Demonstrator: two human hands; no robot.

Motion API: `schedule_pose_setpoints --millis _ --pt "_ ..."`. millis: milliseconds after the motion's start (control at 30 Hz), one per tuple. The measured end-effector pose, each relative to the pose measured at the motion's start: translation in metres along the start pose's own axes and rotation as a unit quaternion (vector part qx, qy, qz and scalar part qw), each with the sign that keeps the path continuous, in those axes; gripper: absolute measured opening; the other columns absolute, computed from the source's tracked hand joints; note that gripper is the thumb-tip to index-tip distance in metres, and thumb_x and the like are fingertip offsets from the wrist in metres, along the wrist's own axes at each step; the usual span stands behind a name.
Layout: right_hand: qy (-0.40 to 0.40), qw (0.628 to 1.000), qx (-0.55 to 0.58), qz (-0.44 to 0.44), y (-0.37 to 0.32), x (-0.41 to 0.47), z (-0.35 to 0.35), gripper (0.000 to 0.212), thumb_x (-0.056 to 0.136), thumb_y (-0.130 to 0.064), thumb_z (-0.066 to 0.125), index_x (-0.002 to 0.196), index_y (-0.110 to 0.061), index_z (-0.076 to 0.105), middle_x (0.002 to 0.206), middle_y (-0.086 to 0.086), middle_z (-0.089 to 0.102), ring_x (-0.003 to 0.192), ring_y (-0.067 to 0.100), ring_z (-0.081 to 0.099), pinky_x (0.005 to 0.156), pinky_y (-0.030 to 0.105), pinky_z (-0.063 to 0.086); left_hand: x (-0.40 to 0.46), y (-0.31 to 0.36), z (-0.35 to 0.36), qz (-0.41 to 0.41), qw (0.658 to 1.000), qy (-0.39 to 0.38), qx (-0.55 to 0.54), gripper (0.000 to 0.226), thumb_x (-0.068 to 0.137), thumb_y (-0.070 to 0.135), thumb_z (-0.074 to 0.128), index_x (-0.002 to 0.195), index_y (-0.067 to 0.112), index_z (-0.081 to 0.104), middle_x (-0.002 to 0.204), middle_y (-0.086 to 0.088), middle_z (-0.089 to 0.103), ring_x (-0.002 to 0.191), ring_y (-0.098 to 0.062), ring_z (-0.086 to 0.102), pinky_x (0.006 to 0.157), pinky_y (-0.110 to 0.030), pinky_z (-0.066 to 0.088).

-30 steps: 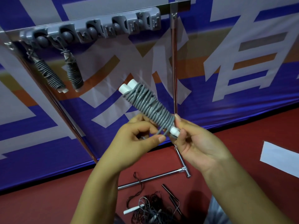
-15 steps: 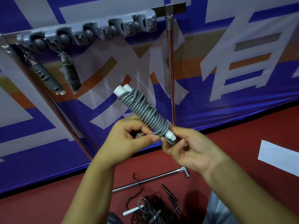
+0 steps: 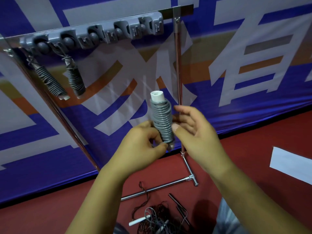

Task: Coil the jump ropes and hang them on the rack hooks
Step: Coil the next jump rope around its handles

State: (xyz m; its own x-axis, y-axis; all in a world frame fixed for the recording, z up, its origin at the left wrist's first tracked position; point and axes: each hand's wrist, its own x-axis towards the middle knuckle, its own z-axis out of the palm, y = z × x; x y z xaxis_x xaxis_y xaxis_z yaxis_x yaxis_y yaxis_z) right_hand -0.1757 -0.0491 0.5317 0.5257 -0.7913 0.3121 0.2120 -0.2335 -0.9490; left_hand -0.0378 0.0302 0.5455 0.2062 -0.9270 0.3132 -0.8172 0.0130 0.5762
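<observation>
A grey jump rope coiled around its white handles (image 3: pixel 162 119) stands almost upright in front of me. My left hand (image 3: pixel 143 146) pinches the rope at the bundle's lower end. My right hand (image 3: pixel 194 132) sits on the bundle's right side with thumb against the coils and fingers loosely spread. The grey hook rack (image 3: pixel 94 34) runs along the top bar at upper left. Two coiled grey ropes (image 3: pixel 50 80) (image 3: pixel 76 80) hang from its left hooks.
A chrome stand post (image 3: pixel 179 81) rises just behind my right hand, its foot bar (image 3: pixel 160 188) lying on the red floor. A tangle of loose ropes and handles (image 3: pixel 157 218) lies on the floor below. A blue banner (image 3: pixel 236 65) covers the wall.
The coiled bundle has swung from a left-leaning tilt to nearly upright. My right hand left the lower handle end and moved up alongside the coils, fingers loosened.
</observation>
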Motion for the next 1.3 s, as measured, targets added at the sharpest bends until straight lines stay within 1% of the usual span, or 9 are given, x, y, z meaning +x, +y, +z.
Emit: schedule_pose_setpoints --millis 67,167,333,400,500,800,967,1167,1300 --pt "-0.057 0.998 0.011 0.0 -0.004 0.001 0.005 0.05 0.083 -0.014 0.07 0.116 -0.043 0.047 0.116 -0.014 0.063 0.11 0.001 0.06 0.09 0.019 0.049 0.004 0.004 0.001 -0.002 0.999 -0.002 0.051 0.035 0.066 0.044 0.056 0.075 0.013 0.067 0.082 0.003 0.055 0.068 -0.014 0.055 0.06 -0.04 0.05" --pt "-0.013 0.999 -0.04 -0.015 0.0 0.004 0.013 0.054 0.077 -0.025 0.075 0.111 -0.053 0.044 0.111 -0.016 0.065 0.105 0.002 0.063 0.092 0.032 0.052 0.005 0.014 0.002 0.021 0.994 0.013 0.103 0.028 0.071 0.033 0.058 0.089 0.013 0.068 0.086 0.006 0.053 0.071 -0.015 0.055 0.062 -0.042 0.051" --pt "-0.011 0.998 0.059 0.0 -0.004 0.013 -0.001 0.042 0.081 -0.002 0.07 0.106 -0.032 0.056 0.092 -0.011 0.072 0.092 0.004 0.068 0.076 0.021 0.053 0.001 0.011 0.002 0.02 0.999 0.016 0.019 0.014 0.075 0.019 0.077 0.07 0.009 0.069 0.098 0.007 0.053 0.069 -0.007 0.053 0.064 -0.021 0.047" --pt "-0.033 0.994 0.102 0.017 -0.008 0.017 -0.01 0.036 0.082 0.002 0.067 0.106 -0.023 0.058 0.089 -0.01 0.073 0.091 0.006 0.069 0.075 0.023 0.054 -0.003 0.011 0.002 0.022 0.999 0.023 -0.029 0.013 0.074 0.025 0.079 0.074 0.013 0.074 0.107 0.012 0.048 0.082 0.001 0.053 0.071 -0.01 0.043" --pt "-0.053 0.987 0.143 0.044 -0.011 0.018 -0.016 0.033 0.081 0.006 0.063 0.104 -0.018 0.06 0.085 -0.007 0.073 0.087 0.009 0.069 0.072 0.027 0.057 -0.005 0.012 0.002 0.026 0.999 0.023 -0.028 0.014 0.069 0.04 0.071 0.073 0.026 0.071 0.111 0.021 0.04 0.104 -0.004 0.049 0.083 -0.014 0.045" --pt "-0.097 0.972 0.184 0.109 -0.01 0.015 -0.035 0.041 0.07 -0.004 0.072 0.109 -0.008 0.061 0.098 0.012 0.071 0.093 0.027 0.07 0.073 0.034 0.059 -0.004 0.019 0.001 -0.021 0.996 -0.032 -0.082 0.019 0.072 0.038 0.075 0.073 0.023 0.065 0.075 0.005 0.065 0.067 -0.002 0.059 0.062 -0.016 0.046" --pt "-0.108 0.96 0.228 0.119 -0.013 0.017 -0.039 0.038 0.071 -0.003 0.067 0.108 -0.007 0.06 0.097 0.014 0.072 0.093 0.03 0.07 0.076 0.038 0.059 -0.009 0.02 0.005 -0.107 0.943 -0.009 -0.316 0.021 0.062 0.025 0.074 0.072 0.008 0.067 0.078 -0.006 0.073 0.072 -0.016 0.07 0.067 -0.022 0.054" --pt "-0.147 0.944 0.266 0.131 -0.013 0.016 -0.039 0.041 0.064 0.001 0.077 0.102 -0.007 0.064 0.095 0.02 0.071 0.089 0.033 0.071 0.07 0.035 0.058 -0.011 0.012 0.01 -0.135 0.889 -0.011 -0.437 0.008 0.062 0.012 0.079 0.062 0.014 0.071 0.073 -0.01 0.072 0.067 -0.021 0.069 0.062 -0.027 0.056" --pt "-0.191 0.914 0.338 0.121 -0.007 0.016 -0.037 0.045 0.063 -0.021 0.083 0.104 -0.009 0.07 0.101 0.02 0.07 0.095 0.033 0.069 0.08 0.039 0.057 -0.009 0.007 0.018 -0.124 0.829 -0.027 -0.545 0.033 0.047 0.033 0.093 0.062 0.014 0.071 0.069 -0.009 0.071 0.062 -0.019 0.069 0.056 -0.025 0.054"
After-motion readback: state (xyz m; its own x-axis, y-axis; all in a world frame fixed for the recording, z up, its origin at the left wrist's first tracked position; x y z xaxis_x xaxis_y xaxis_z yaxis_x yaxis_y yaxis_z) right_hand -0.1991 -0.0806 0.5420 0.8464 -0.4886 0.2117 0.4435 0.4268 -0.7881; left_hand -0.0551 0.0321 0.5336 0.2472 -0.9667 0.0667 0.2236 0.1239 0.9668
